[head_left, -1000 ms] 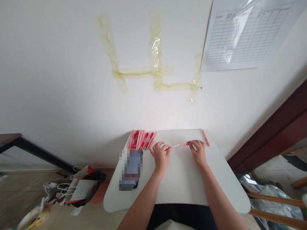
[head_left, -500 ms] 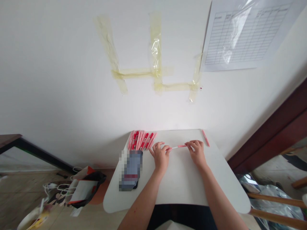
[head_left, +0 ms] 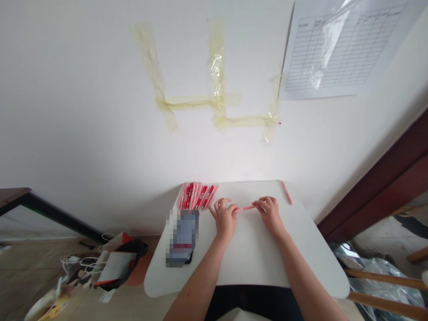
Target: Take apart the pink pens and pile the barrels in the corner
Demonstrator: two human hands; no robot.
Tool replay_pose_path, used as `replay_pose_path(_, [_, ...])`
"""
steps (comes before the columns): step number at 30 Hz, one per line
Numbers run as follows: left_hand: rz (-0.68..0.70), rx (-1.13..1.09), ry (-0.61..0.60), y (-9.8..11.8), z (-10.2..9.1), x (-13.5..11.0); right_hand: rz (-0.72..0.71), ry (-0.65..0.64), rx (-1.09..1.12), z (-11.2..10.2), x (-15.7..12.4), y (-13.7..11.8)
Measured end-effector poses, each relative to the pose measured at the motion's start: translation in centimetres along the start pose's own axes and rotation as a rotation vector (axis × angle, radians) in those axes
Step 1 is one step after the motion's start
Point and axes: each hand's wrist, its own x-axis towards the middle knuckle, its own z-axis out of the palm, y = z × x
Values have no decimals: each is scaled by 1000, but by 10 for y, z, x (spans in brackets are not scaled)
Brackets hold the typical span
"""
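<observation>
White table (head_left: 257,258) abuts wall (head_left: 83,98); left hand (head_left: 226,217) pinches 1 end of pink pen (head_left: 248,208), right hand (head_left: 269,214) the other; pen pile (head_left: 200,197) lies near left hand.

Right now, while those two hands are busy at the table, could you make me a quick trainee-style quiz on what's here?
1. True or false: the left hand and right hand each pinch part of a pink pen.

2. On the table, where is the bunch of red and pink pens?
A) near right corner
B) far left corner
C) middle of the near edge

3. What is fixed to the wall at upper right?

Key: 1 true; 2 B; 3 a sheet with a printed grid.
</observation>
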Motion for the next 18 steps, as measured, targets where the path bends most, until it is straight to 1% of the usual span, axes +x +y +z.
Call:
replay_pose_path(10, [-2,-21,-18,0,0,0,15,-27,69,3,1,-1])
replay_pose_path(18, [26,-4,-4,-2,3,0,4,-24,89,4,3,-2])
